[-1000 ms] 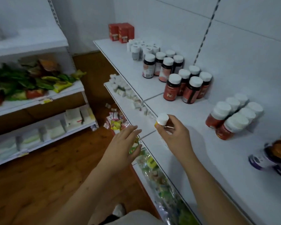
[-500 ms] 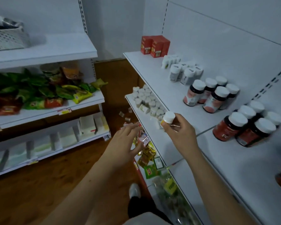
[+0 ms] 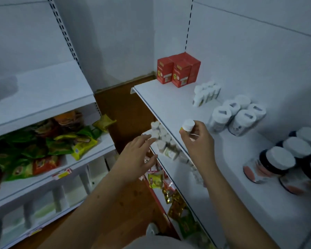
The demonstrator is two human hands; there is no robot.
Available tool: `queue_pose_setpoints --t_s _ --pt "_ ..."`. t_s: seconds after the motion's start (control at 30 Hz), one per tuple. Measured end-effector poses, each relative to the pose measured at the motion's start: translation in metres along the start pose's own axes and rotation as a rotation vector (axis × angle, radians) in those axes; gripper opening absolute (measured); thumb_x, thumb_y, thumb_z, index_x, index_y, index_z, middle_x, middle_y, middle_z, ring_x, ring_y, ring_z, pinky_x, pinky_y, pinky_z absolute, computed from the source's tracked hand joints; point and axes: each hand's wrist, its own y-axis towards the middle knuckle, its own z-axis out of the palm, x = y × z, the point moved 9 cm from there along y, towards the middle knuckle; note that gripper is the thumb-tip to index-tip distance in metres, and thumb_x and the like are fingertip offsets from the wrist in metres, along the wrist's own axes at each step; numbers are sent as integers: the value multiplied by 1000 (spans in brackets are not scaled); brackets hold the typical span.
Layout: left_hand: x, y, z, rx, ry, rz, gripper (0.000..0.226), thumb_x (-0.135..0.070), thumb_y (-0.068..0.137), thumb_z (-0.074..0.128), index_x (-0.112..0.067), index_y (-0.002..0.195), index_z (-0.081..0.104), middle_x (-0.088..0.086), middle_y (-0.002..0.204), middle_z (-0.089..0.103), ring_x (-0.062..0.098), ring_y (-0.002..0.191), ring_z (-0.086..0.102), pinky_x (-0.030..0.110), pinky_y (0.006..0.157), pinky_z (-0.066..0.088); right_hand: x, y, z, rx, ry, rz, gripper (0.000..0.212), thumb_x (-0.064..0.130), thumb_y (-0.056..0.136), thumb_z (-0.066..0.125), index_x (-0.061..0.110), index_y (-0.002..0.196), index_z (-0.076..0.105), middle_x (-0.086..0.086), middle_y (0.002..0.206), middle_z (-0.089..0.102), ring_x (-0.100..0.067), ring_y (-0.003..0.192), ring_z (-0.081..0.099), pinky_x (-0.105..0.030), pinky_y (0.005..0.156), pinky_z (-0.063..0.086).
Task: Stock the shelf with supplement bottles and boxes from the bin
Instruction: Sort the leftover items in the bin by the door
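My right hand grips a small white-capped bottle with a yellow label, held upright just above the front edge of the white top shelf. My left hand hovers open, fingers spread, in front of the shelf below. On the top shelf stand red boxes at the far end, a cluster of small white bottles, larger white-lidded jars, and dark bottles with white caps at the right. The bin is out of view.
The lower shelf holds several small white bottles, with snack packets below. A second shelving unit at left carries green and orange bags. Wooden floor shows between the units.
The view has swung left along the shelf toward the red boxes. My right hand has carried the small bottle along the shelf's front edge; my left hand stays open beside it.
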Motion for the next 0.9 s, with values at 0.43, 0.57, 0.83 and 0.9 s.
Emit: queue_pose_setpoints --t_s 0.43,0.57,0.83,0.9 --pt "37 167 -5 28 -139 257 54 -49 99 42 -22 145 45 -3 148 45 13 137 39 34 113 35 -32 125 58 -133 -151 70 19 25 88 70 23 104 59 7 98 66 -8 90 61 -18 76 45" --pt "31 208 -4 61 -200 359 54 -44 98 53 -18 145 46 1 148 47 14 136 40 21 112 25 -36 129 65 -110 -207 52 29 22 88 70 20 115 59 5 108 64 -8 100 60 -26 88 50" --pt "2 263 39 234 -230 581 62 -49 88 52 -6 132 60 13 136 60 29 129 54 37 113 38 -40 89 62 -231 -610 136 41 19 94 62 7 132 55 -9 132 56 -15 121 45 -8 104 20" --pt "-3 274 45 240 -224 597 67 -51 88 47 -5 136 57 13 140 56 29 134 49 35 114 30 -40 89 57 -285 -639 163 41 21 93 62 7 132 55 -9 131 56 -16 121 47 -13 105 25"
